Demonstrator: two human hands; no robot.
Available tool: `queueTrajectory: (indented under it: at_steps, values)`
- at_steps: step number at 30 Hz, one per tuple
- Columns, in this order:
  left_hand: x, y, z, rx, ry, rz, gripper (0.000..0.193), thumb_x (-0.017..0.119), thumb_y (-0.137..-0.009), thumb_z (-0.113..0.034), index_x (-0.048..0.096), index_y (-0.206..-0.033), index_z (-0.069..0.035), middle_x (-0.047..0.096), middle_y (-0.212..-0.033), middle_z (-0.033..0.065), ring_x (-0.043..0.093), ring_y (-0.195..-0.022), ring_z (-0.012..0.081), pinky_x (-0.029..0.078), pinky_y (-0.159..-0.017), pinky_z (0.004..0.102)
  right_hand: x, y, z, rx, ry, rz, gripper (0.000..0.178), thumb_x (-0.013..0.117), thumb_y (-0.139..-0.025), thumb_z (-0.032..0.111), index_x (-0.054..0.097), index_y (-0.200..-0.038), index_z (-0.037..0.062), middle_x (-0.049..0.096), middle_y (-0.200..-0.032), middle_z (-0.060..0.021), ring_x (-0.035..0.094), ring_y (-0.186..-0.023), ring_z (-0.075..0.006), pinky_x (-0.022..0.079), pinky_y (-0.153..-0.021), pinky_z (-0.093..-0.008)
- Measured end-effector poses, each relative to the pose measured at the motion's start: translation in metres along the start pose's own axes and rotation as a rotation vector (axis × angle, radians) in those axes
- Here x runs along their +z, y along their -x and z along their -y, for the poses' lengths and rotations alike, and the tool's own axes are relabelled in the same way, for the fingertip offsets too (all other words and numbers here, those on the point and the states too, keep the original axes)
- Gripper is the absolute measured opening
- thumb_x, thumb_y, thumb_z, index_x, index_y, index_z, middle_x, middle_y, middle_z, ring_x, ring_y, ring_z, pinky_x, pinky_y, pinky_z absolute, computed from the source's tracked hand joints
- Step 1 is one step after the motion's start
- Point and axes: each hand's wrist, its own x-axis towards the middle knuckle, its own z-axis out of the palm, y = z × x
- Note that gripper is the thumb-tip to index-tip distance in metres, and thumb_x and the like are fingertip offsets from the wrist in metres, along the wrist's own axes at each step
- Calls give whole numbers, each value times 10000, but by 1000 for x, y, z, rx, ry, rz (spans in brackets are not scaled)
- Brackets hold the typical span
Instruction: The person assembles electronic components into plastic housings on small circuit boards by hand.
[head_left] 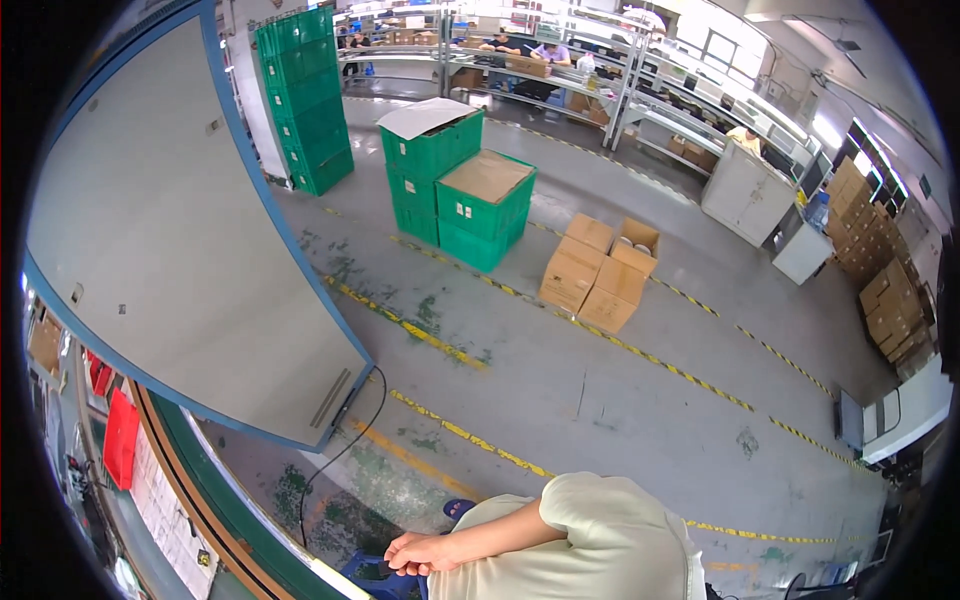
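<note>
Fingers curl together on the right hand (420, 552), just beyond the long floor-side edge of the bench (232, 540). A small dark piece (385, 567) shows at their tips, above or against a blue plastic item (362, 573) beside that same edge; whether the grip is closed on the piece or merely overlaps it, I cannot tell. The forearm (495, 535) reaches sideways from a pale sleeve, a low posture that probably keeps the hand within easy reach of the blue item. The left hand is out of sight. On the bench, a red bin (121, 440) sits farther along that edge beside a printed sheet (165, 500), presumably for quick reach and reading. Out on the floor, green crates (490, 225) stand stacked, likely to save room, with flat covers (487, 175) perhaps keeping dust off. Brown cartons (573, 272) cluster by a striped floor line (650, 353), which probably marks off the walkway.
</note>
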Motion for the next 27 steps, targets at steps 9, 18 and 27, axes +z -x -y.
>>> queueTrajectory:
  at_steps: [9,18,27]
  values:
    - [-18,-3,-7,29,-45,55,1215,831,-681,-746,420,-1491,61,494,-1490,162,454,-1341,306,414,-1123,452,-5,5,-2,-24,-13,-20,192,665,-940,105,585,-1114,95,607,-798,-5,490,-562,-51,312,-416,-209]
    - [-20,1,3,47,-3,82,1228,836,-681,-739,395,-1503,59,469,-1510,167,435,-1361,314,408,-1129,458,-1,3,-1,10,26,15,183,664,-945,103,591,-1113,95,605,-795,-7,491,-560,-53,311,-416,-210]
    - [-22,9,19,58,55,98,1241,841,-681,-731,371,-1516,58,443,-1530,172,416,-1380,321,401,-1136,465,1,-1,0,31,61,42,182,668,-952,115,592,-1115,93,611,-798,-10,487,-558,-50,308,-419,-205]
